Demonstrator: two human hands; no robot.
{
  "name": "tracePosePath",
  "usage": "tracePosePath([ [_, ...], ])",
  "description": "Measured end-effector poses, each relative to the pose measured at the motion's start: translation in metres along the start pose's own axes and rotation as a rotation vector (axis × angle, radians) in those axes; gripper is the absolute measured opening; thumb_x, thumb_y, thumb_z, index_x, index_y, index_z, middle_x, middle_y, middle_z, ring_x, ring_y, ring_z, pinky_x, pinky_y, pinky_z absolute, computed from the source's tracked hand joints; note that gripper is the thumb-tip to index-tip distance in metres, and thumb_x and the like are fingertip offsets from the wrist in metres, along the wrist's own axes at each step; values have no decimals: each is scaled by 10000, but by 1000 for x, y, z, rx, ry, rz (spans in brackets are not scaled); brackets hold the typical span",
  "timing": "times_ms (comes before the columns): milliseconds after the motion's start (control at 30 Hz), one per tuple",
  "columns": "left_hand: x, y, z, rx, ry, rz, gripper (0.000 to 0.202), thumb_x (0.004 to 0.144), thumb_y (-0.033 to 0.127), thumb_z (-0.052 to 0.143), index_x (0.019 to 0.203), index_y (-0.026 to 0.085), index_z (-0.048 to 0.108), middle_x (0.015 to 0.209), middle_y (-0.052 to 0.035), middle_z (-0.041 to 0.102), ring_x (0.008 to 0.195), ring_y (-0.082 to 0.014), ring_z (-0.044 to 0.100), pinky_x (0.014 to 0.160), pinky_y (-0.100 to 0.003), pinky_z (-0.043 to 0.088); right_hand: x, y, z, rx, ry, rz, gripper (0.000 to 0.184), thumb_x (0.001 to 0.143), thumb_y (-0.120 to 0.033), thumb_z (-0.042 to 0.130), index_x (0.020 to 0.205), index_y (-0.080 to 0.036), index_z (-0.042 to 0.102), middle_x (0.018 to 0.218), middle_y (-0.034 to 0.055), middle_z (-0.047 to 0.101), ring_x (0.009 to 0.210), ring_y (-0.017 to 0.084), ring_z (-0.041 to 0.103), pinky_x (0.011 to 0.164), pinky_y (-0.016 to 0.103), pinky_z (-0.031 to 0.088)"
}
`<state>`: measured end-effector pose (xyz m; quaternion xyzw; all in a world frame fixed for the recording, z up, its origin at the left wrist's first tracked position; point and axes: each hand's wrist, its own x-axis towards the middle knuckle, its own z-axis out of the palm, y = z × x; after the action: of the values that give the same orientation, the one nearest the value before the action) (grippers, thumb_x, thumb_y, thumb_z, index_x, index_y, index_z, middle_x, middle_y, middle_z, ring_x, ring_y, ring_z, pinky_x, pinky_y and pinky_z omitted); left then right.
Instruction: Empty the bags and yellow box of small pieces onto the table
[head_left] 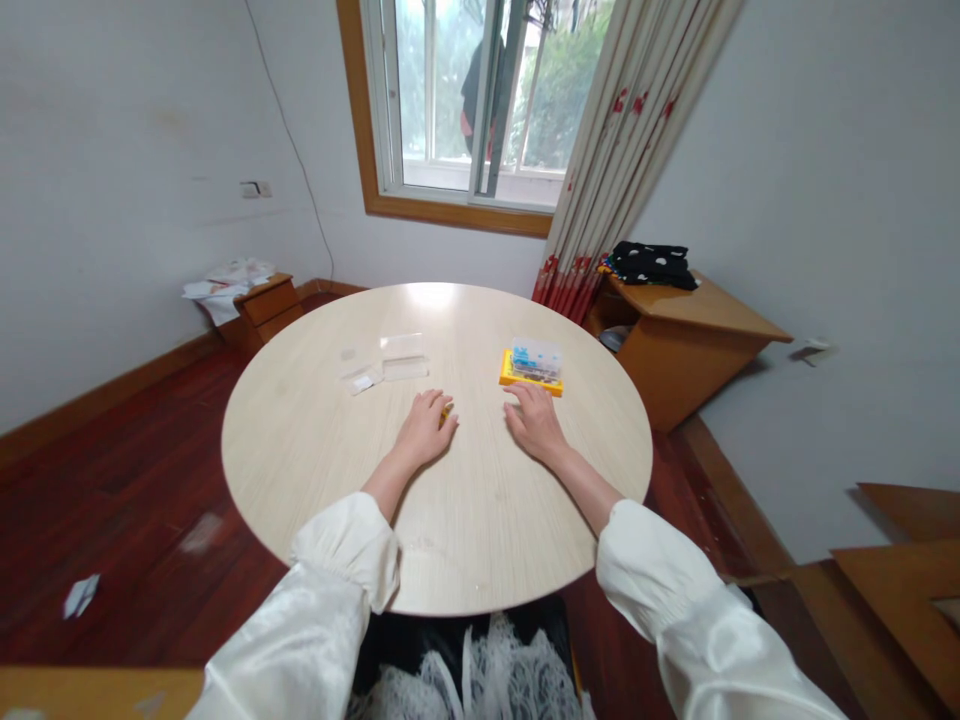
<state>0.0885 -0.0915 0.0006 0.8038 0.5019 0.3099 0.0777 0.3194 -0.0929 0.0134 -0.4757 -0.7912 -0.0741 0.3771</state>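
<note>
Pale round table [300, 440]: left hand [426, 428] curls over a small orange piece [447, 411], grip unclear; right hand [534, 422] lies flat and empty, and could knock the yellow box [531, 368] just beside it.

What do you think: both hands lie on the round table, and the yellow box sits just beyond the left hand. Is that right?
Not quite. The head view shows the yellow box just beyond the right hand, not the left hand. Both hands do lie on the round table.
</note>
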Motion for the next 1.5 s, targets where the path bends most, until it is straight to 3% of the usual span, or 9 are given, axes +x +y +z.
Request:
tracePosePath([
  [133,0,-2,2,-61,36,-14,349,881,288,467,1153,93,565,1262,-180,545,1251,-274,439,1116,-479,289,27,37,-14,-7,51,109,404,850,-307,531,1236,-190,517,1266,155,533,1186,330,464,975,552,353],
  [300,3,-7,2,-171,116,-22,304,869,273,484,1109,114,584,1228,-167,571,1208,-255,488,1070,-454,362,70,94,-28,33,-19,214,825,609,-514,771,1333,-274,459,1441,117,384,1369,432,214,1073,678,129],
  [433,3,-8,-1,-283,191,-44,240,848,237,501,1042,143,607,1122,-140,630,1098,-239,570,994,-417,431,86,114,-33,-3,-280,288,765,572,-517,786,1247,-246,552,1325,157,522,1296,439,345,1041,718,121],
  [500,3,-7,-4,-329,221,-92,227,850,239,497,1025,153,612,1072,-128,649,1032,-232,601,950,-402,457,87,114,-34,-8,-321,311,655,596,-480,781,1178,-238,605,1224,159,591,1224,416,435,1021,721,155],
  [733,12,-8,-5,-421,197,-236,334,895,276,406,1145,132,575,1213,-159,609,1157,-252,547,1016,-438,386,77,87,-34,-31,-184,312,583,704,-505,683,1201,-211,602,1027,140,586,1099,358,500,964,656,300],
  [867,19,-9,-2,-402,86,-218,375,901,296,404,1203,128,551,1242,-169,597,1206,-267,513,1088,-484,277,64,50,-19,31,-88,266,606,778,-486,604,1302,-192,523,1107,155,555,1078,323,510,951,579,362],
  [967,19,-8,-2,-472,22,-206,356,896,329,434,1181,166,574,1126,-139,658,1102,-263,580,1049,-476,326,54,17,2,122,-83,249,568,810,-454,568,1317,-205,505,1157,149,550,1119,303,502,993,520,353],
  [1200,27,-1,-13,-1014,257,-266,389,747,462,664,977,148,658,1071,-120,675,1041,-247,596,947,-382,426,42,-41,40,421,-33,270,501,840,-428,534,1287,-203,524,1186,138,557,1089,261,521,986,461,404],
  [1500,26,11,-27,-1508,74,-344,494,584,387,834,968,153,629,893,-39,666,756,-117,611,692,-234,477,41,-62,37,630,-19,209,464,861,-483,519,1237,-220,579,1156,106,600,1084,208,565,976,379,438],
])
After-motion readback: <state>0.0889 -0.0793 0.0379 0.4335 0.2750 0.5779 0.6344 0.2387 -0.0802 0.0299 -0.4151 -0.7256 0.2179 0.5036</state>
